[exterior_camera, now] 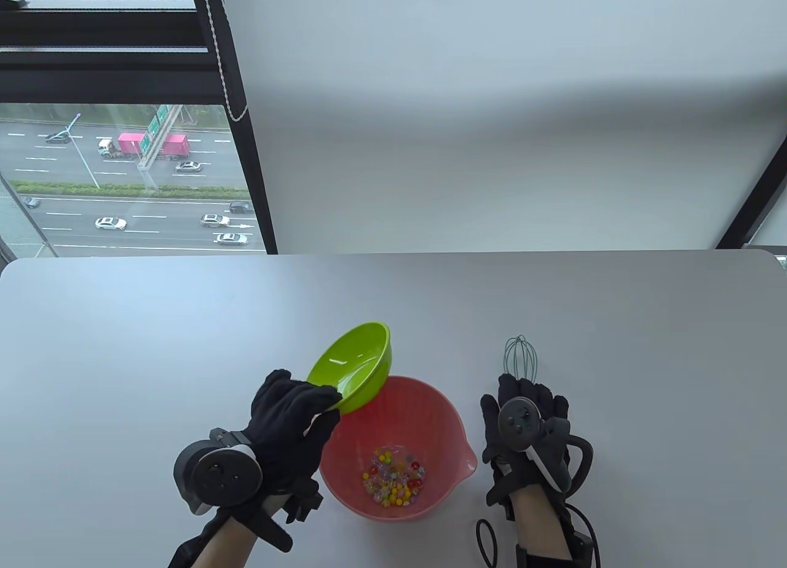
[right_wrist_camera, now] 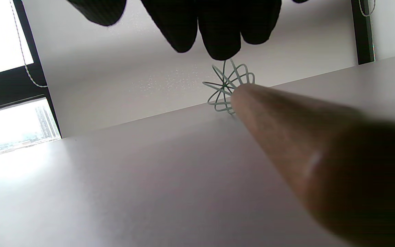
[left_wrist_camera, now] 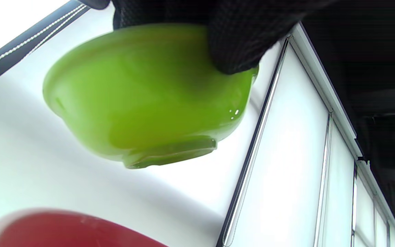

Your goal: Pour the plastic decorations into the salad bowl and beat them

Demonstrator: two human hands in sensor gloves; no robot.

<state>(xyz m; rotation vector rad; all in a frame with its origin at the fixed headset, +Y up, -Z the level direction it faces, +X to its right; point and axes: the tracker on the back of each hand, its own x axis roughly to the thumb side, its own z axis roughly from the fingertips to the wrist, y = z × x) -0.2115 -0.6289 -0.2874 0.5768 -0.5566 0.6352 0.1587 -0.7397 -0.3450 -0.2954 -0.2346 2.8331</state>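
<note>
Black-gloved, the left hand (exterior_camera: 289,426) grips the rim of a small lime-green plastic bowl (exterior_camera: 353,366), tipped and seemingly empty above the far-left edge of the coral-pink ribbed salad bowl (exterior_camera: 430,408), where the colourful plastic bead decorations (exterior_camera: 393,485) already lie heaped at the bottom. Pouring looks done; beating remains. Right hand (exterior_camera: 522,426) hovers with fingers extended, grasping nothing, just over the wooden-handled, pale-green wire whisk (exterior_camera: 521,356) on the grey table (exterior_camera: 123,347).

green bowl (exterior_camera: 356,362) | pink salad bowl (exterior_camera: 430,402) | multicoloured decorations (exterior_camera: 393,485) | teal whisk (exterior_camera: 521,354) | black-gloved hands (exterior_camera: 289,433)
</note>
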